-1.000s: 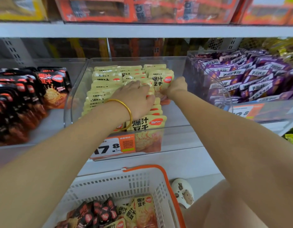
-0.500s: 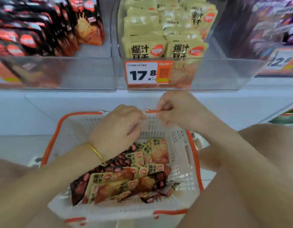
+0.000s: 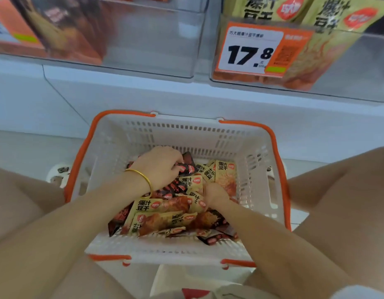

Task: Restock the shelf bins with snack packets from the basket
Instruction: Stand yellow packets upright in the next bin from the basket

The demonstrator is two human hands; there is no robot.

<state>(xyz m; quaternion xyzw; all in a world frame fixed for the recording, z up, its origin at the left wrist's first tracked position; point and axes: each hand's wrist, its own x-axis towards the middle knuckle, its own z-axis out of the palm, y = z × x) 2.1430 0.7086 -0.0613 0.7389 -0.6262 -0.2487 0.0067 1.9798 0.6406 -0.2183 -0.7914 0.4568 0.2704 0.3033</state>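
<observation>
The white basket (image 3: 258, 169) with orange handles sits on the floor between my knees, holding several yellow packets (image 3: 147, 205) and dark red-black packets (image 3: 119, 216) in a loose heap. My left hand (image 3: 158, 167), with a gold bangle on the wrist, reaches into the far side, fingers curled around a dark packet (image 3: 188, 166). My right hand (image 3: 214, 194) is pushed into the middle of the heap, closed on a yellow packet (image 3: 196, 203). Above, the clear yellow-packet bin (image 3: 348, 67) shows only its front.
An orange and white price tag (image 3: 251, 50) reading 17.8 hangs on the yellow bin's front. To its left stands a clear bin (image 3: 154, 44) with dark packets. A white shelf ledge (image 3: 143, 93) runs above the basket. A slipper (image 3: 57, 173) lies left of it.
The view has tilted down from the shelf bin to the basket. Both hands came off the yellow bin, dropped over the basket rim and now sit among the packets.
</observation>
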